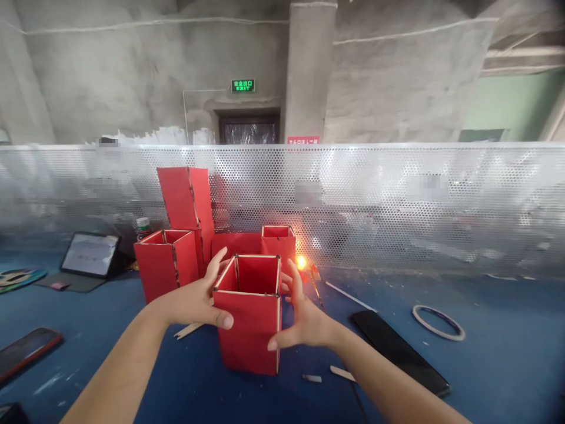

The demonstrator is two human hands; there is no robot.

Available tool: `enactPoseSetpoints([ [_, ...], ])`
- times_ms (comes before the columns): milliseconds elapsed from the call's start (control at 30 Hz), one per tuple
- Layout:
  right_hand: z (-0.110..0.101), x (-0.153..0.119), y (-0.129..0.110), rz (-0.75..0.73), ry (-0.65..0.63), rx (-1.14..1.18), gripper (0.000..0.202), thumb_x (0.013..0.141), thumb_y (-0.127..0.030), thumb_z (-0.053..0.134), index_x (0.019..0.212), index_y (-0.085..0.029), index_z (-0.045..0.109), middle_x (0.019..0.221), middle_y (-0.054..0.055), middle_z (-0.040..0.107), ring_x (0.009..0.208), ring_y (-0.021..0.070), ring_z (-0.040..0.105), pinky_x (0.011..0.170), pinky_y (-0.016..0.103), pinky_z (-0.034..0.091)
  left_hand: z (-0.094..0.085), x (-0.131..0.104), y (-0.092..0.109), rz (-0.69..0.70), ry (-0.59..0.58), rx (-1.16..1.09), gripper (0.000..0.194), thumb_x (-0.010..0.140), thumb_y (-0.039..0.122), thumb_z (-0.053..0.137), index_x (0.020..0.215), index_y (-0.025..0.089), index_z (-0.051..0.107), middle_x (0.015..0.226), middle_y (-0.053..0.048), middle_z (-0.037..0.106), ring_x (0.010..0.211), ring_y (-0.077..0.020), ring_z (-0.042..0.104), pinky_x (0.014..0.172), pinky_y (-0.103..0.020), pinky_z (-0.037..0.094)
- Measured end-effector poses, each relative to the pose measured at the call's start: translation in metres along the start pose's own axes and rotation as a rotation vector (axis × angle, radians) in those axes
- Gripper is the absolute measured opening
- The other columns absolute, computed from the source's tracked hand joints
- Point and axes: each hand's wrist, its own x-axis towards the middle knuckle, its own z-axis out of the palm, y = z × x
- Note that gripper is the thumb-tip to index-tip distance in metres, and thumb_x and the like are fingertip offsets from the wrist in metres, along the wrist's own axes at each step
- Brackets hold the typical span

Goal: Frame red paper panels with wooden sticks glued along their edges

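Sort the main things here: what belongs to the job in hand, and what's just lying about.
Likely part of the job:
open red box between left hand and right hand
tall red box
red box at left
small rear red box
pale sticks

Likely just lying about:
tablet
red-edged phone
black slab
bottle

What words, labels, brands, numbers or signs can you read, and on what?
"安全出口 EXIT": green sign.
Red sign: characters cut off below, not surely readable.
Tablet screen: too blurred to read.
Bottle: too small to read.
Front red box: no text visible.
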Motion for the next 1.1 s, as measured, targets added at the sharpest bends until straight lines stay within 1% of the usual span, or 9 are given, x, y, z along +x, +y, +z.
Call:
enactPoseSetpoints([
  [167,-0.008,0.001,-0.010,0.028,0.039,0.113,0.147,0.056,-0.031,0.094,0.154,-0.041,-0.016,0.150,0.016,0.036,0.133,0.0381,0.048,0.110,0.061,0.037,0.007,0.009,-0.001,0.059,-0.007,-0.021,0.153,0.059,0.049,0.090,0.150,0.030,-0.031,0.168,-0.020,0.011,0.149,-0.0385,0.027,0.117,-0.054,0.030],
  [300,-0.020,0.002,-0.025,0.033,0.063,0.225,0.129,0.066,-0.040,0.088,0.153,-0.044,-0.007,0.154,0.013,0.037,0.132,0.0362,0.051,0.106,0.060,0.044,0.019,0.011,0.008,0.107,0.056,-0.121,0.138,0.066,0.059,0.082,0.152,0.038,-0.023,0.168,-0.016,0.007,0.147,-0.0404,0.031,0.113,-0.059,0.035],
  [400,-0.028,0.002,-0.038,0.061,0.149,0.390,0.113,0.069,-0.037,0.086,0.153,-0.042,0.011,0.155,0.012,0.042,0.132,0.0356,0.052,0.104,0.060,0.047,0.032,0.014,0.012,0.152,0.126,-0.227,0.119,0.076,0.067,0.069,0.152,0.039,-0.018,0.165,-0.017,0.019,0.147,-0.0360,0.033,0.111,-0.056,0.039],
  [500,-0.032,0.002,-0.049,0.105,0.224,0.515,0.096,0.069,-0.032,0.086,0.148,-0.037,0.032,0.149,0.011,0.051,0.129,0.0355,0.056,0.103,0.057,0.049,0.044,0.019,0.012,0.150,0.166,-0.295,0.098,0.089,0.065,0.054,0.153,0.034,-0.012,0.162,-0.019,0.027,0.146,-0.0321,0.036,0.115,-0.055,0.035],
  [600,-0.031,0.003,-0.052,0.114,0.272,0.542,0.077,0.072,-0.036,0.083,0.140,-0.032,0.046,0.144,0.011,0.057,0.123,0.0357,0.061,0.099,0.055,0.053,0.054,0.025,0.009,0.181,0.172,-0.323,0.100,0.084,0.072,0.054,0.153,0.033,-0.006,0.163,-0.017,0.024,0.148,-0.0335,0.031,0.117,-0.056,0.031],
  [733,-0.025,0.004,-0.047,0.095,0.329,0.538,0.068,0.074,-0.038,0.082,0.135,-0.031,0.052,0.139,0.010,0.062,0.123,0.0355,0.062,0.100,0.055,0.053,0.062,0.030,0.007,0.272,0.206,-0.333,0.102,0.078,0.074,0.061,0.152,0.035,0.002,0.165,-0.013,0.021,0.151,-0.0330,0.024,0.117,-0.053,0.032],
  [900,-0.023,0.005,-0.045,0.079,0.331,0.526,0.069,0.070,-0.038,0.084,0.132,-0.031,0.054,0.141,0.009,0.061,0.128,0.0366,0.058,0.101,0.055,0.053,0.065,0.032,0.007,0.294,0.238,-0.366,0.084,0.081,0.060,0.069,0.142,0.033,0.018,0.162,-0.016,0.023,0.146,-0.0361,0.033,0.110,-0.056,0.042],
  [1000,-0.026,0.005,-0.046,0.084,0.314,0.515,0.068,0.070,-0.040,0.084,0.131,-0.031,0.055,0.140,0.009,0.062,0.126,0.0370,0.060,0.099,0.056,0.054,0.067,0.035,0.007,0.275,0.286,-0.387,0.067,0.080,0.053,0.072,0.126,0.028,0.031,0.155,-0.019,0.035,0.141,-0.0381,0.041,0.103,-0.056,0.050],
  [1100,-0.029,0.006,-0.046,0.094,0.327,0.502,0.055,0.074,-0.043,0.081,0.124,-0.031,0.061,0.133,0.007,0.067,0.123,0.0341,0.062,0.103,0.055,0.051,0.071,0.037,0.009,0.252,0.347,-0.393,0.058,0.078,0.049,0.074,0.116,0.026,0.037,0.146,-0.019,0.047,0.133,-0.0376,0.051,0.099,-0.054,0.053],
])
